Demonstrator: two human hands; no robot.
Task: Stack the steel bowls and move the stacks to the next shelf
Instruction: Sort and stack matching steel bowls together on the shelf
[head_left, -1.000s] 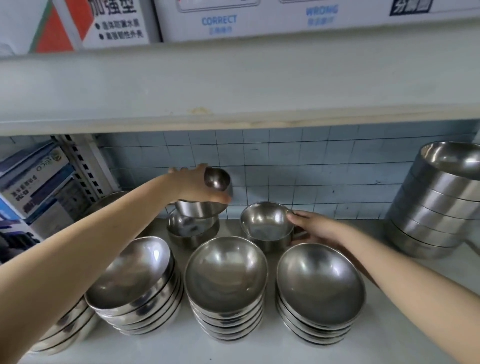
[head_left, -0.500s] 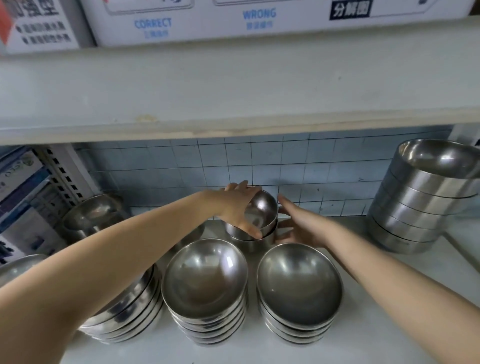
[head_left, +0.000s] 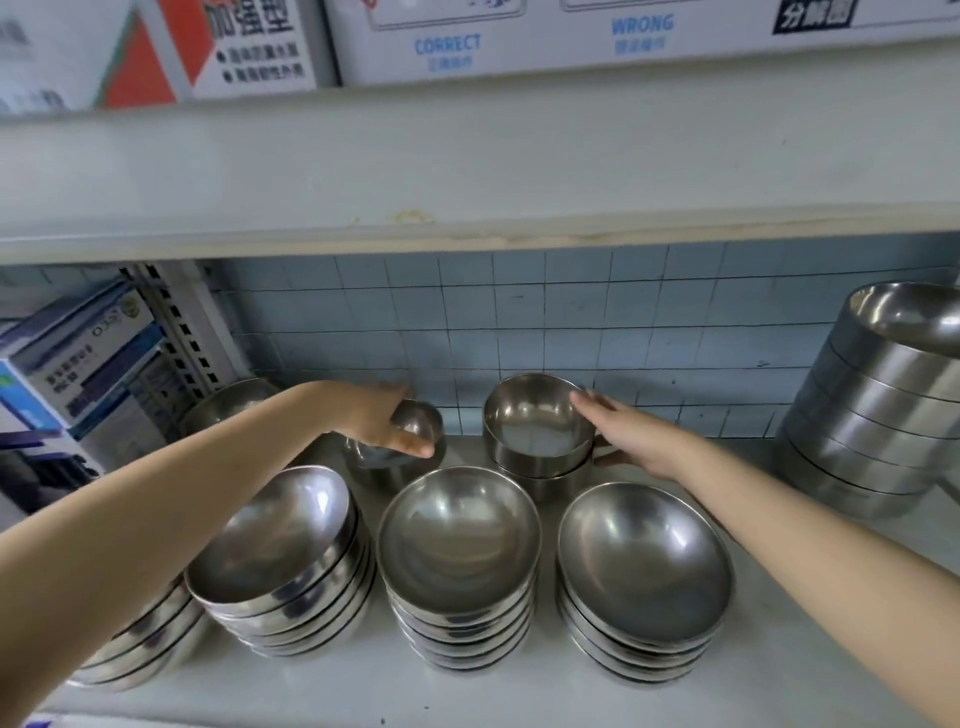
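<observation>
Two small steel bowls sit nested as a short stack (head_left: 540, 436) at the back of the shelf (head_left: 779, 649). My right hand (head_left: 636, 439) cups the stack's right side, fingers along the top rim and thumb low against the lower bowl. To the left, my left hand (head_left: 382, 421) grips another small steel bowl (head_left: 418, 434) by its rim, thumb inside; that bowl is tilted over a further bowl partly hidden beneath it. Three stacks of wide shallow bowls stand in front: left (head_left: 280, 561), middle (head_left: 457, 556), right (head_left: 644, 571).
A tall stack of large steel bowls (head_left: 878, 410) stands at the right. Another bowl stack (head_left: 140, 639) lies under my left forearm, and a bowl (head_left: 234, 400) sits behind it. Boxes (head_left: 78, 374) fill the left bay. The upper shelf board (head_left: 467, 171) hangs low overhead.
My left hand carried a small bowl right and left it nested on the bowl by my right hand. It then went back left and took hold of another small bowl.
</observation>
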